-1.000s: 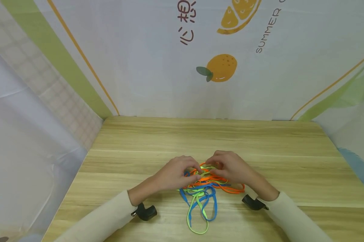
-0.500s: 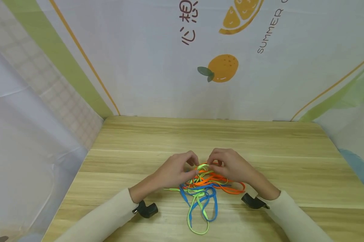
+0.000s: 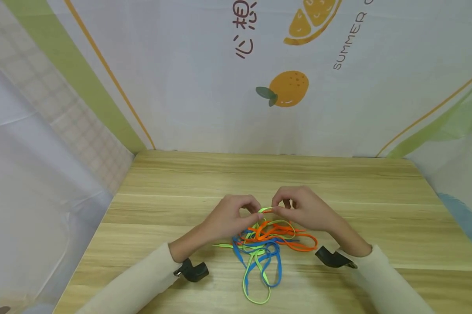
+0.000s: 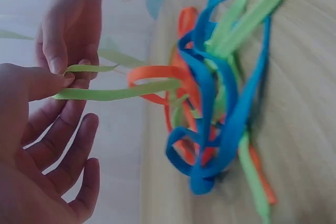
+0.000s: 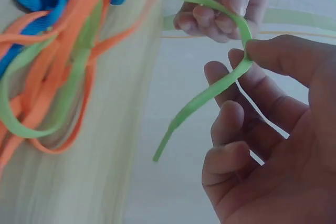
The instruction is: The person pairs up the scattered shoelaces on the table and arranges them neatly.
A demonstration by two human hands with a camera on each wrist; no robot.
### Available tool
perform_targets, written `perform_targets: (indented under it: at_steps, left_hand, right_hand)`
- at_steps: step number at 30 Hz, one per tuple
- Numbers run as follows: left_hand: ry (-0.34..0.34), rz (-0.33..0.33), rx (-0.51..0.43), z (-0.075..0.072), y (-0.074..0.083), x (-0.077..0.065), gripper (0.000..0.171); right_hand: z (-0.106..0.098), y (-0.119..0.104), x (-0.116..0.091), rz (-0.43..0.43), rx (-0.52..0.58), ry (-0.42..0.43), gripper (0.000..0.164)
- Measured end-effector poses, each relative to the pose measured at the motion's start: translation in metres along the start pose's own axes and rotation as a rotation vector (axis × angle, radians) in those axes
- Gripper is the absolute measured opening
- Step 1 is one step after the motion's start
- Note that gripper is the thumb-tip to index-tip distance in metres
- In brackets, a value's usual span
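Note:
Green, orange and blue flat shoelaces lie tangled on the table, seen best in the head view. Between thumb and forefinger, my left hand (image 3: pixel 232 218) pinches the green shoelace (image 4: pixel 105 95). Close on its right, my right hand (image 3: pixel 304 209) pinches the same lace near one end; in the right wrist view the free tip hangs below the fingers. The held stretch is raised above the pile and runs back down into it. The orange shoelace (image 5: pixel 46 85) loops through the middle of the tangle, and the blue shoelace (image 4: pixel 247 114) makes loose loops on the near side.
The wooden table (image 3: pixel 173 179) ends at the back against a white cloth (image 3: pixel 204 109) with fruit prints. More cloth hangs at both sides. A black wrist mount (image 3: pixel 194 271) sits at the left cuff, another black mount (image 3: pixel 334 257) at the right.
Both hands have lifted slightly from the pile, bringing a stretch of green shoelace up between them. The right hand has moved up and a little right. The blue loops have stayed put.

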State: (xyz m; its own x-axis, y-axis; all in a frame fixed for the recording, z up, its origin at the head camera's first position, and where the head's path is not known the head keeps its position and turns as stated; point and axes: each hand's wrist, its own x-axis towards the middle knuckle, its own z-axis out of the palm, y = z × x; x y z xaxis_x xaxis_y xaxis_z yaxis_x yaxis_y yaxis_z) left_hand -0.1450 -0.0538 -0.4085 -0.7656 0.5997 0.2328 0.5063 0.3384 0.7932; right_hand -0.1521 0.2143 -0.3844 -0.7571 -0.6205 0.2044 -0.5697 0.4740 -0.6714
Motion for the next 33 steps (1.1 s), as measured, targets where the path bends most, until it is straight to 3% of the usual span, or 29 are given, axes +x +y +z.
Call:
perform_targets:
  at_steps: [21,26,33]
  left_hand:
    - [0.159,0.066,-0.092,-0.021,0.020,0.005,0.007]
    - [0.189,0.047,-0.130,-0.025,0.024,0.006,0.007]
    - [0.175,0.029,-0.192,-0.023,0.021,0.006,0.009]
  right_hand:
    - [-0.038,-0.010,-0.001,-0.058,0.056,0.017,0.021]
    - [-0.049,-0.012,0.002,-0.079,0.078,0.017,0.021]
    - [-0.056,-0.021,0.006,-0.090,0.104,0.133,0.018]
